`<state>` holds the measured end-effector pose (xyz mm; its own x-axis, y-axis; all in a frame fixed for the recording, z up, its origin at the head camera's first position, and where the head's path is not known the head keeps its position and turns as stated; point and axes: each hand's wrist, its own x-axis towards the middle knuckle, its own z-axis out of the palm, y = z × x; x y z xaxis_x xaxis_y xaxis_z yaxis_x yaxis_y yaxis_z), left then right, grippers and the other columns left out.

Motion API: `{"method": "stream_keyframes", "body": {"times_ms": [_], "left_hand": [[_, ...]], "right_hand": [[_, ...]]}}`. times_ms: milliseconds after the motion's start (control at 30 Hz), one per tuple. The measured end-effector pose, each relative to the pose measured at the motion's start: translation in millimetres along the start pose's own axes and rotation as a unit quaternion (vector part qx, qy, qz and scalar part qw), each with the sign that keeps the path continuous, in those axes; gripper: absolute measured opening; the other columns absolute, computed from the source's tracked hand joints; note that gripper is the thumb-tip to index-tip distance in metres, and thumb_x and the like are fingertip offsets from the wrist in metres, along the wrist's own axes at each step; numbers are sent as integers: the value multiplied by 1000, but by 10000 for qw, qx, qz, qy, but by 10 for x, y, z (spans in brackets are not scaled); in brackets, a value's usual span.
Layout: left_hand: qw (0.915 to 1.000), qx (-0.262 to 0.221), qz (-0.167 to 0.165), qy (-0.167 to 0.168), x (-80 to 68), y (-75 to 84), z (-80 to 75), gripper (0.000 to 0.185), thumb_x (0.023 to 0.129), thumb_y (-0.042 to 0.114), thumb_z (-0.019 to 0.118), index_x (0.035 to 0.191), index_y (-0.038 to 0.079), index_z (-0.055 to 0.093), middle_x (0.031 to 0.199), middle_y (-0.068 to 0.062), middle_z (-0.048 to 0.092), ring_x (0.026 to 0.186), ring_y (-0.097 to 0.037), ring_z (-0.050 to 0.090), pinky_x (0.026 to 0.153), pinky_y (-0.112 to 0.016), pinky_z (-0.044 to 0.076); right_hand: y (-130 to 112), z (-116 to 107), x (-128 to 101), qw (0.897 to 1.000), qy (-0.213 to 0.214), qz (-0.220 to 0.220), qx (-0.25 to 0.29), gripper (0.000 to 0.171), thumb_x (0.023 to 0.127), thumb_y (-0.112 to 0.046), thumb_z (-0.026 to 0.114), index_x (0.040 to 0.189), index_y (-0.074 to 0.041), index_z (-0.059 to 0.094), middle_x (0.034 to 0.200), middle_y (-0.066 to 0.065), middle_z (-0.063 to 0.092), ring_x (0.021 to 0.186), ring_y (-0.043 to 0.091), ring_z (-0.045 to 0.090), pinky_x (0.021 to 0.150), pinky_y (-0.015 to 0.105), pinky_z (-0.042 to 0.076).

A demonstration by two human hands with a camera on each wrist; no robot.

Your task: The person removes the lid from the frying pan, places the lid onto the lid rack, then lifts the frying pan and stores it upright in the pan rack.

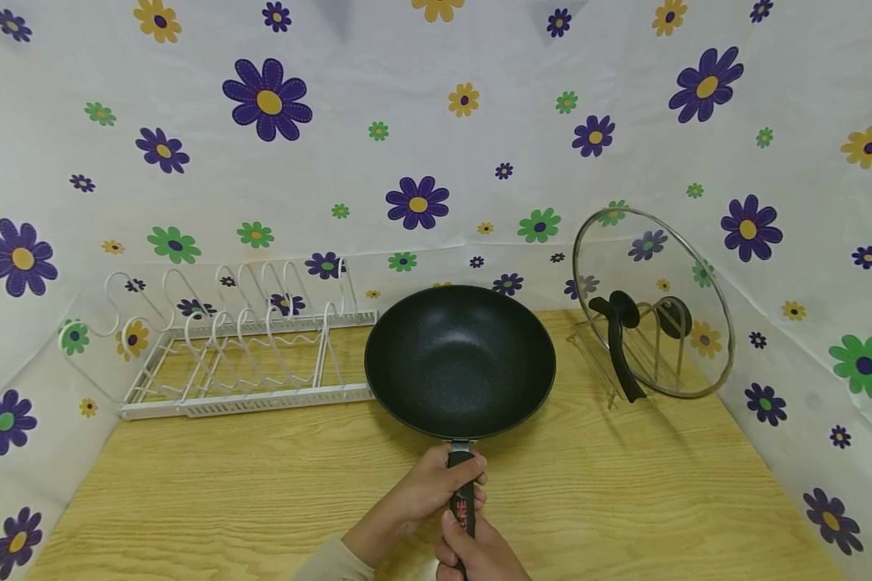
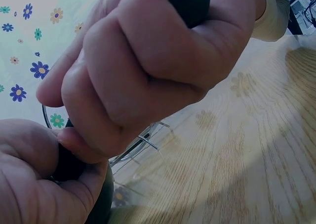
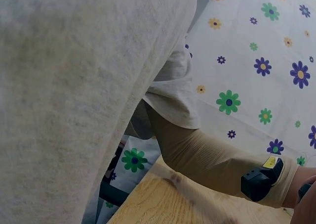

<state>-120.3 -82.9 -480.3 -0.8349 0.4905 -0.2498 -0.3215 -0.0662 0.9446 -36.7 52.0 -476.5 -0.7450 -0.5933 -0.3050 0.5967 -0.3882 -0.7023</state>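
A black wok (image 1: 458, 363) with a long black handle (image 1: 463, 516) is at the middle of the head view, its dark hollow facing me. My left hand (image 1: 429, 484) grips the handle close to the pan, thumb laid across it. Behind it, nearer my body, my right hand (image 1: 485, 553) holds the handle's rear part. In the left wrist view the right hand's fingers (image 2: 108, 80) curl around the handle, whose end sticks out above them. The left hand (image 2: 39, 179) shows at lower left. Mostly torso and the left sleeve (image 3: 197, 155) fill the right wrist view.
A white wire dish rack (image 1: 262, 395) lies left of the wok, with several upright loops. To the right, a glass lid (image 1: 647, 266) with black fittings leans upright in a wire stand (image 1: 610, 379). Flowered sheets (image 1: 407, 105) enclose the wooden table (image 1: 625, 484) at back and sides.
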Motion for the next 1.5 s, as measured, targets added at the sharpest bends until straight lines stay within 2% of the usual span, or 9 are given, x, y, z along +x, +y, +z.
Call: {"method": "stream_keyframes", "body": {"times_ms": [333, 567, 833, 1200, 1433, 1500], "left_hand": [[10000, -64, -14, -2, -6, -6, 4, 20, 104, 16, 59, 105, -3, 58, 90, -4, 64, 76, -10, 67, 72, -24, 58], [10000, -78, 28, -17, 2, -24, 2, 21, 105, 17, 58, 107, -3, 57, 90, -3, 64, 77, -10, 67, 73, -24, 58], [9999, -7, 90, -115, -1, -12, 5, 24, 105, 19, 58, 109, -5, 56, 90, -2, 64, 77, -9, 66, 73, -23, 58], [9998, 93, 157, -36, 6, -29, 2, 22, 105, 20, 58, 106, -2, 58, 91, -3, 64, 77, -11, 67, 73, -24, 58], [9996, 217, 186, -8, -2, -34, 20, 26, 105, 20, 58, 108, -5, 58, 92, -4, 65, 78, -13, 67, 73, -25, 58], [9995, 264, 193, 13, -10, -31, 27, 26, 105, 21, 58, 109, -5, 58, 93, -4, 65, 79, -14, 67, 74, -26, 59]], "right_hand": [[48, -12, -1, 9998, 39, -124, 131, 41, 107, -30, 56, 137, -14, 33, 78, -6, 42, 62, 4, 35, 60, 18, 34], [57, -12, -6, 9997, 190, -179, -26, 55, 106, -27, 57, 148, -9, 26, 78, -5, 42, 63, 5, 36, 61, 18, 34], [54, -11, -12, 9995, 175, -232, -91, 63, 105, -25, 57, 151, -6, 17, 78, -5, 41, 62, 4, 36, 59, 17, 34], [53, -21, -29, 9997, 58, -226, -77, 71, 105, -25, 57, 154, -7, 8, 79, -5, 41, 62, 4, 37, 59, 18, 34], [69, 2, -33, 9990, 321, -300, -44, 50, 104, -23, 58, 141, -9, 27, 78, -4, 41, 62, 4, 37, 58, 17, 35], [77, 13, -34, 9984, 455, -340, -56, 50, 104, -21, 57, 142, -8, 28, 78, -3, 41, 62, 5, 36, 58, 17, 35]]}}
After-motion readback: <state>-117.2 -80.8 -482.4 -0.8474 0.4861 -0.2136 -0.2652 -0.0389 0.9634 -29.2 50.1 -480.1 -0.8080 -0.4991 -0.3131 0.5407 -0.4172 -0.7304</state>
